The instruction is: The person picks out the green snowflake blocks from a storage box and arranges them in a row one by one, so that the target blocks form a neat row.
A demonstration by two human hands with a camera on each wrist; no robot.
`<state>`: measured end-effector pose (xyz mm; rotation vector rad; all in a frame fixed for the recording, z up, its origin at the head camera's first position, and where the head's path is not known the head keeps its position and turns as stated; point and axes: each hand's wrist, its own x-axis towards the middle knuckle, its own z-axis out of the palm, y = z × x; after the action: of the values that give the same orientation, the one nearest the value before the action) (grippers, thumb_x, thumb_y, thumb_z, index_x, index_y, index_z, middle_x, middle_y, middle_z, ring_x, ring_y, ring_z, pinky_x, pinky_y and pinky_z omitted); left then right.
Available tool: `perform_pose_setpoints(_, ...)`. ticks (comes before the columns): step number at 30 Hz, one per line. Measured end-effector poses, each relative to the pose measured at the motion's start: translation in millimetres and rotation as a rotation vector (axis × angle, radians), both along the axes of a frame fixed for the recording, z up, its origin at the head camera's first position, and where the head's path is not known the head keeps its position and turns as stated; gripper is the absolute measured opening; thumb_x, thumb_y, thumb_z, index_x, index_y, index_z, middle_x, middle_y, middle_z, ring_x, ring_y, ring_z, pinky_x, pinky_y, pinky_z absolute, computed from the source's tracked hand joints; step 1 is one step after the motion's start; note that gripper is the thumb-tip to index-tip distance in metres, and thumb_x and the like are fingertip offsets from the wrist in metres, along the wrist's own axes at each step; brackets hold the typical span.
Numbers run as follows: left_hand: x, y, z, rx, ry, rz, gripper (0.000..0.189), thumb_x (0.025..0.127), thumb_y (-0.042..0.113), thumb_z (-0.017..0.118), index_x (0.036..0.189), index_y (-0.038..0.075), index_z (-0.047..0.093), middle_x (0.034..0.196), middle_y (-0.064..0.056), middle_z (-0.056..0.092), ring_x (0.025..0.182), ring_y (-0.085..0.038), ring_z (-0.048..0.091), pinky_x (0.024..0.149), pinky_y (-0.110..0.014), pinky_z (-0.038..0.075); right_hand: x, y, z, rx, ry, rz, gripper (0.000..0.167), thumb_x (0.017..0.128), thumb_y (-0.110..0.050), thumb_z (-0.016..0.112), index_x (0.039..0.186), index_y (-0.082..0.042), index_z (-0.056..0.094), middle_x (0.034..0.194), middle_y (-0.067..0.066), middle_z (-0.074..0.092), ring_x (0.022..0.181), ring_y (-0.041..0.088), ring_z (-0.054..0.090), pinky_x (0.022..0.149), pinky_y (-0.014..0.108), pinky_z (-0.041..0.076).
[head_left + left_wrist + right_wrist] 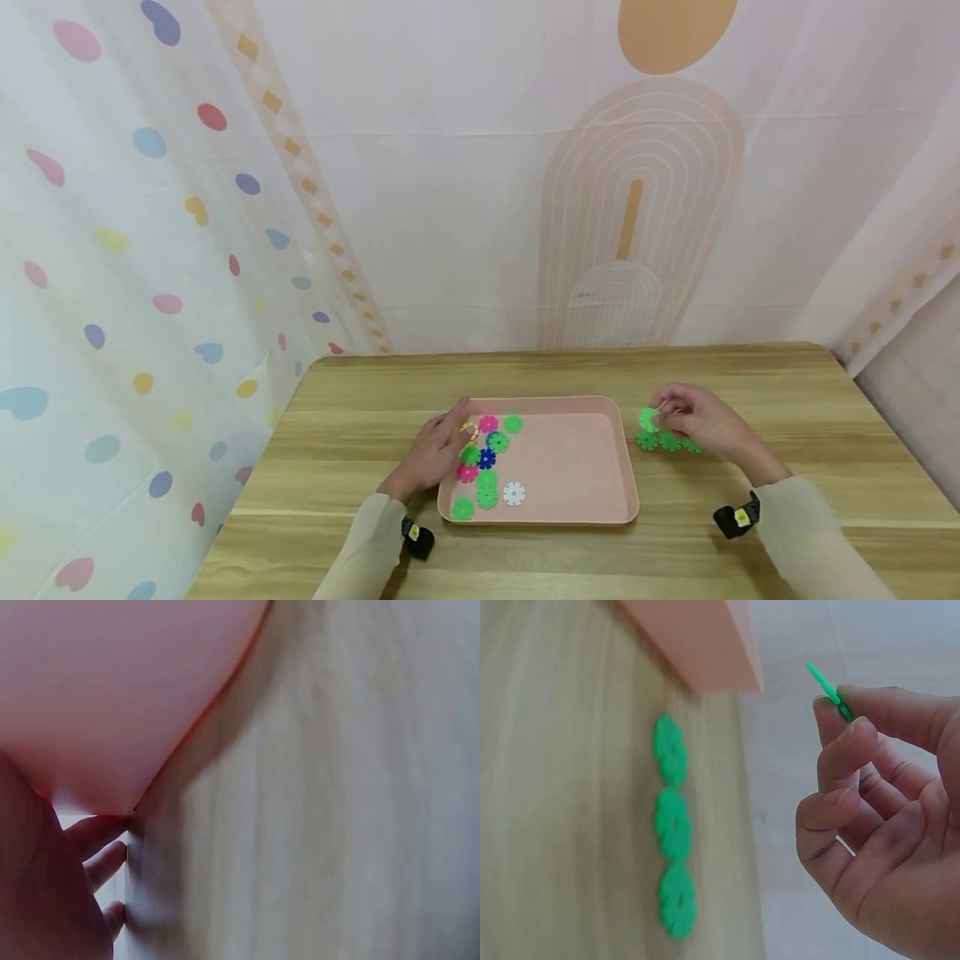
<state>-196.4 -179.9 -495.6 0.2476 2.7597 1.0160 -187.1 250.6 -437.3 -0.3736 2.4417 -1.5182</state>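
My right hand (697,417) pinches a light green notched plastic disc (823,682) between thumb and index finger, raised over the table just right of the tray. Beneath it, green notched discs (673,825) form a row of three on the tabletop, edges close together. At the left wall of the pink tray (570,467) rests my left hand (433,454), fingers loosely extended along the rim. The left wrist view shows its fingertips (105,862) by the tray's corner, low at the table. Green, pink, blue, white and yellow discs lie loose in the tray's left part.
The wood-grain table (360,379) extends around the tray on all sides. A patterned curtain (450,208) hangs along the back and left. A white disc (514,493) lies slightly apart from the cluster in the tray.
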Motion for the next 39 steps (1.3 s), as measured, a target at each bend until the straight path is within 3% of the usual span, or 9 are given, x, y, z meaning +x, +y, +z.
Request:
perform_pose_setpoints(9,0.4,-0.8,0.4,-0.008,0.015,-0.013,0.062,0.105,0.045,0.04,0.16,0.03,0.015,0.162,-0.007,0.03,0.148,-0.04,0.02,0.112,-0.071,0.018,9.8,36,-9.4,0.011,0.014,-0.068,0.024,0.097,-0.005,0.059,0.115,0.01,0.055,0.088,0.011,0.064,0.065,0.013,0.052,0.056,0.029,0.046)
perform_pose_setpoints(17,0.2,-0.9,-1.1,-0.014,0.018,-0.014,0.062,0.105,0.045,0.04,0.16,0.03,0.015,0.161,-0.008,0.03,0.147,-0.041,0.022,0.111,-0.072,0.018,14.7,62,-21.3,0.016,-0.042,-0.174,0.032,0.097,-0.01,0.062,0.119,0.01,0.052,0.08,0.0,0.055,0.064,0.01,0.047,0.055,0.028,0.041)
perform_pose_setpoints(23,0.6,-0.5,-0.5,-0.009,0.021,-0.015,0.063,0.105,0.048,0.039,0.16,0.03,0.015,0.162,-0.006,0.03,0.147,-0.04,0.021,0.112,-0.071,0.018,16.0,73,-33.4,0.036,-0.082,-0.241,0.03,0.097,-0.011,0.061,0.117,0.01,0.052,0.076,-0.001,0.053,0.062,0.01,0.046,0.054,0.026,0.042)
perform_pose_setpoints(39,1.6,-0.2,1.8,-0.005,0.018,-0.016,0.063,0.105,0.049,0.038,0.16,0.03,0.014,0.162,-0.006,0.029,0.148,-0.04,0.02,0.112,-0.071,0.017,19.4,78,-42.2,0.183,-0.111,-0.244,0.028,0.099,-0.013,0.058,0.118,0.008,0.055,0.089,0.002,0.062,0.066,0.011,0.048,0.056,0.026,0.043)
